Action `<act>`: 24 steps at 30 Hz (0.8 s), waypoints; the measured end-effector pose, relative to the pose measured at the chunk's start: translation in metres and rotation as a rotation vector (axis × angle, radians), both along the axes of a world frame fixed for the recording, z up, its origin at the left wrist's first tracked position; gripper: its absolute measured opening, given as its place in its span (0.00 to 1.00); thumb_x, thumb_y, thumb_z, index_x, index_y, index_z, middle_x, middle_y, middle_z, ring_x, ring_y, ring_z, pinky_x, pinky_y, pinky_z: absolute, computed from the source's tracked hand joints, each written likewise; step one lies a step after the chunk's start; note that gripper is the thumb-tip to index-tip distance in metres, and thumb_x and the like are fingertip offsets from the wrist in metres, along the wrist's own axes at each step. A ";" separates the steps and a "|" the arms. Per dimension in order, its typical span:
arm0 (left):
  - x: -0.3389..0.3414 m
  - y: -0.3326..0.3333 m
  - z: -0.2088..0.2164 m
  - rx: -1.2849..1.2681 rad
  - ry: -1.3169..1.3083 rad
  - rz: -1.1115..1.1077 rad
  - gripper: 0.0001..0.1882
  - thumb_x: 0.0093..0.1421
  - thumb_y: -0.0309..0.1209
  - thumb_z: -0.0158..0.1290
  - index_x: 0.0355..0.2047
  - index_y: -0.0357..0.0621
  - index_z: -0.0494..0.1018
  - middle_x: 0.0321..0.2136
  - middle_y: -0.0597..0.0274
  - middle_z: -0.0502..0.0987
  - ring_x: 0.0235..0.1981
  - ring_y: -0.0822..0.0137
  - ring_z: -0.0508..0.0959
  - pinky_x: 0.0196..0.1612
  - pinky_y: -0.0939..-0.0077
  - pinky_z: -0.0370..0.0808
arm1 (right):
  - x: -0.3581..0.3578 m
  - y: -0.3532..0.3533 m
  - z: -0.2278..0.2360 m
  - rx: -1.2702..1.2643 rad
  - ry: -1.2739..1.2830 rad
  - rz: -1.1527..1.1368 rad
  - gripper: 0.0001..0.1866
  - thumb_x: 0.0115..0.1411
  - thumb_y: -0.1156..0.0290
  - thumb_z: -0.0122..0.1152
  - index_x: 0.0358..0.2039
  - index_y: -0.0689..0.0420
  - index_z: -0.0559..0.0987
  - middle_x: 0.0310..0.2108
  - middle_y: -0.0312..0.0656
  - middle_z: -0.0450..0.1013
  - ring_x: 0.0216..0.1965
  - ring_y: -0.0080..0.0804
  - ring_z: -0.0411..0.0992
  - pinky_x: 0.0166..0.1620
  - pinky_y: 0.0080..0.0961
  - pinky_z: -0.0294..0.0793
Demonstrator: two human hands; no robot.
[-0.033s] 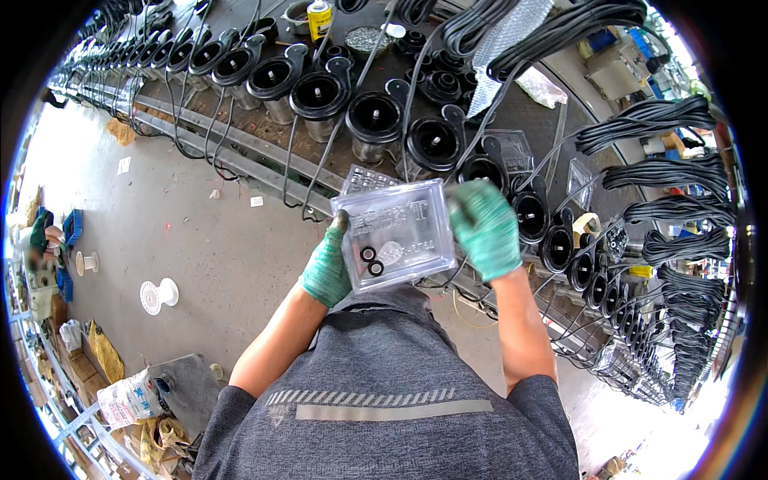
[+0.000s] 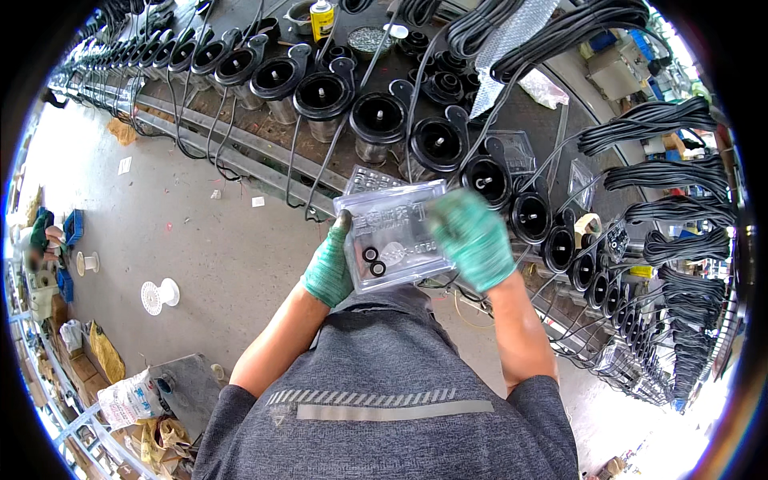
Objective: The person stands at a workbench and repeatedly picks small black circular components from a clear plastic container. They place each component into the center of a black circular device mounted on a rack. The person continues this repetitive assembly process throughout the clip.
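Observation:
My left hand point(image 2: 327, 266), in a green knit glove, grips the left edge of a clear plastic box point(image 2: 410, 276), thumb on its rim. Two small black rings point(image 2: 374, 262) with pale centres lie near the left side of the box. Over the box's right side is my right hand point(image 2: 474, 238), also gloved in green. Motion smears its fingers, so their hold is hidden. Just beyond it stands a metal cylinder with a black cup-shaped top point(image 2: 486, 182); a pale ring shows around the pin inside.
Similar black-topped cylinders point(image 2: 378, 118) line the bench in a long curved row, with cables running from them. Coiled black cables point(image 2: 648, 126) hang at the right. A small-parts tray point(image 2: 372, 181) sits behind the box. A yellow can point(image 2: 322, 19) stands farther back. White spool point(image 2: 159, 296) on the floor.
My right hand has moved left, from beside the box's right edge to over its right part, uncovering more of the black-topped cylinder behind. My left hand keeps its hold on the box.

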State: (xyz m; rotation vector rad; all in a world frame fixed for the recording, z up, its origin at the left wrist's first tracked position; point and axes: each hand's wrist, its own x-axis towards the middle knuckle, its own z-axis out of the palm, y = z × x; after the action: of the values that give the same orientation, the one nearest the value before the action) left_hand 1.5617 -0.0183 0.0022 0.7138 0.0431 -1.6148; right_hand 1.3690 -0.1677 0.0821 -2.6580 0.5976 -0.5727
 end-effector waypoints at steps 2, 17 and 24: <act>0.012 0.006 -0.001 -0.008 -0.003 -0.005 0.45 0.67 0.66 0.52 0.70 0.42 0.65 0.60 0.53 0.76 0.59 0.56 0.77 0.61 0.58 0.78 | 0.041 0.041 0.001 0.146 0.159 0.196 0.14 0.59 0.71 0.65 0.46 0.51 0.84 0.43 0.44 0.78 0.45 0.45 0.77 0.49 0.39 0.81; 0.068 0.018 -0.031 -0.004 0.016 -0.035 0.49 0.66 0.66 0.53 0.73 0.41 0.58 0.67 0.47 0.69 0.66 0.50 0.71 0.68 0.52 0.71 | 0.056 -0.059 -0.028 0.172 -0.296 -0.499 0.09 0.59 0.80 0.68 0.40 0.55 0.82 0.36 0.42 0.78 0.34 0.36 0.79 0.39 0.30 0.79; 0.099 -0.004 0.011 0.116 -0.104 0.040 0.50 0.63 0.67 0.57 0.71 0.42 0.63 0.63 0.49 0.73 0.60 0.54 0.75 0.62 0.57 0.76 | 0.048 -0.122 -0.097 -0.161 -0.059 -0.500 0.09 0.58 0.74 0.68 0.40 0.53 0.83 0.40 0.41 0.79 0.43 0.47 0.77 0.48 0.41 0.78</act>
State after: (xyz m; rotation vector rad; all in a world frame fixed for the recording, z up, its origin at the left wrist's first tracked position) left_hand 1.6612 -0.0220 0.0135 0.8808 0.0757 -1.5443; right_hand 1.4167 -0.2900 -0.0152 -2.6240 1.2603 -0.8615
